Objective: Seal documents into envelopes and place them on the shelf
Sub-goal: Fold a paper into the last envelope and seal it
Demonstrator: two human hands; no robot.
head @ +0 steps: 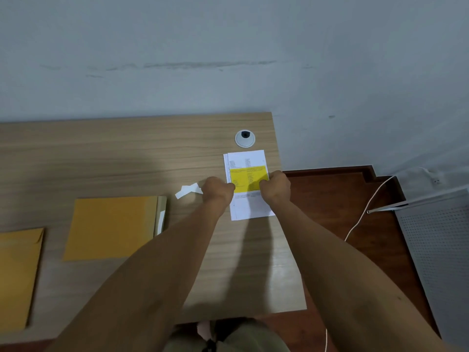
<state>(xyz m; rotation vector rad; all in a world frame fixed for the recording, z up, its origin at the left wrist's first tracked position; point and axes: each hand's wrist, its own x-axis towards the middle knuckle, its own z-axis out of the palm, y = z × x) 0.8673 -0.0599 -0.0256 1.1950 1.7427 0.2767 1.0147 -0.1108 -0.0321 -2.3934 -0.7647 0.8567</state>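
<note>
Your desk [127, 153] is a pale wood-grain top that fills the middle band of the frame, its far edge meeting a plain grey-blue wall [228, 47] that takes up the whole upper half. That wall carries a long faint scuff line across the upper centre. Near the desk's far right corner sits a round grey cable grommet [245, 138] with a dark centre.

Just below the grommet, centre right, lie the documents [247, 184]: a small stack of white printed sheets with a yellow block across the middle, flat on the desk close to its right edge. Your left hand [218, 190] has its fingers curled at the left edge of the stack and your right hand [275, 186] is curled at the right edge, both gripping the paper at the yellow band.

Just left of your left hand lies a small white strip of paper [189, 190]. Further left, in the lower left of the frame, you have a manila envelope [111, 227] lying flat with its flap [161, 217] open toward the right, and a second manila envelope [17, 275] cut off by the left border.

To the right of the desk the floor [337, 199] is dark red-brown wood. A white cable [363, 214] trails across it, and a grey perforated metal panel [441, 250] occupies the lower right.
</note>
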